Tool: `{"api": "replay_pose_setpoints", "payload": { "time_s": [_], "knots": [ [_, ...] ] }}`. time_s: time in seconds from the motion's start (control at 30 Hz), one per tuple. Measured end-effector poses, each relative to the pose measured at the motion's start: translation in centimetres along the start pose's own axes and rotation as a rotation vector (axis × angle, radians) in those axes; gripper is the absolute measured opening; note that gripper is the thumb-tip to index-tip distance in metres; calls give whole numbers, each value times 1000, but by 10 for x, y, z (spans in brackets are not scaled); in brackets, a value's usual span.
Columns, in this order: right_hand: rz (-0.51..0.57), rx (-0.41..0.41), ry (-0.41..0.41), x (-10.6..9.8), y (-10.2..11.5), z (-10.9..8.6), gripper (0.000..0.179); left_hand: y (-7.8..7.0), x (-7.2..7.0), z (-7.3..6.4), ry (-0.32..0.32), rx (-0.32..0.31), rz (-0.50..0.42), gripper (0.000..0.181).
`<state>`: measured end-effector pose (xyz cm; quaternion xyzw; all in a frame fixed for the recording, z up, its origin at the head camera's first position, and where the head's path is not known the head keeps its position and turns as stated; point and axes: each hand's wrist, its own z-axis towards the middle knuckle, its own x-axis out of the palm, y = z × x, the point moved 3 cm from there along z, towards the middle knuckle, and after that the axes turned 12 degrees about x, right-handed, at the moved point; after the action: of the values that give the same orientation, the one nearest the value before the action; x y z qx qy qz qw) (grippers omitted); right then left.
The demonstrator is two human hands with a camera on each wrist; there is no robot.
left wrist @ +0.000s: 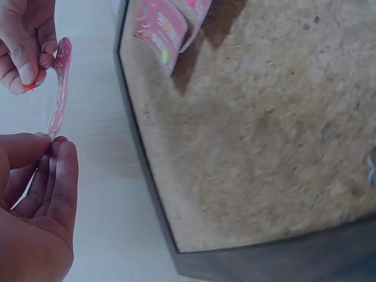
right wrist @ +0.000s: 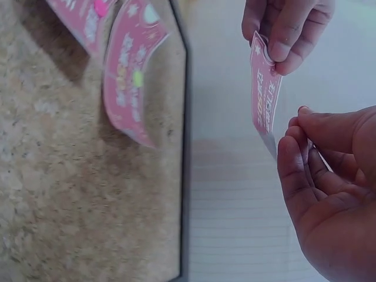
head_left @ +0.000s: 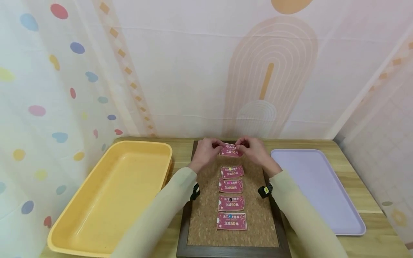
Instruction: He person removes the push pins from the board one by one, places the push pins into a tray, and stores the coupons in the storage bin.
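Note:
At the far end of a framed cork board [head_left: 258, 215], my left hand [head_left: 206, 152] pinches one end of a pink paper coupon [head_left: 231, 151] between thumb and fingers. My right hand [head_left: 256, 150] is at the coupon's other end and pinches a red pushpin [left wrist: 35, 82], which shows between its thumb and fingers. From the right wrist view, the held coupon [right wrist: 263, 94] is bent and stands off the cork, its lower end beside the right fingertips. Several more coupons [head_left: 232, 221] run in a column down the board, each with a coloured pin at its top.
A deep yellow tray [head_left: 155, 143] stands left of the board on the wooden table [head_left: 371, 215]. To the right lies a shallow lilac tray [head_left: 322, 186]. A patterned curtain [head_left: 193, 71] hangs behind the table's back edge.

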<state>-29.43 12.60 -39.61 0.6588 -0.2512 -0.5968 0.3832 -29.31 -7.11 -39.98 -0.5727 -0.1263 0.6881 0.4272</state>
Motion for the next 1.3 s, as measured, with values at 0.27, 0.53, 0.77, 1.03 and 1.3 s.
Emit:
{"api": "replay_pose_setpoints", "payload": {
  "time_s": [0.27,0.53,0.77,1.03,1.3],
  "knots": [
    [43,-44,-15,-13,12,-14,10,-7,-22,-5,-7,29,-65,15],
    [19,-77,-57,-24,21,-28,10,-11,-49,-14,5,-1,-128,17],
    [-4,-80,-73,-32,19,-35,9,-11,-68,-20,-8,19,-118,17],
    [-17,-75,-79,-44,13,-43,11,-11,-83,-26,-18,34,-93,16],
    [-21,-49,-116,-59,7,-50,10,-7,-104,-35,-26,30,-63,17]
  ]
}}
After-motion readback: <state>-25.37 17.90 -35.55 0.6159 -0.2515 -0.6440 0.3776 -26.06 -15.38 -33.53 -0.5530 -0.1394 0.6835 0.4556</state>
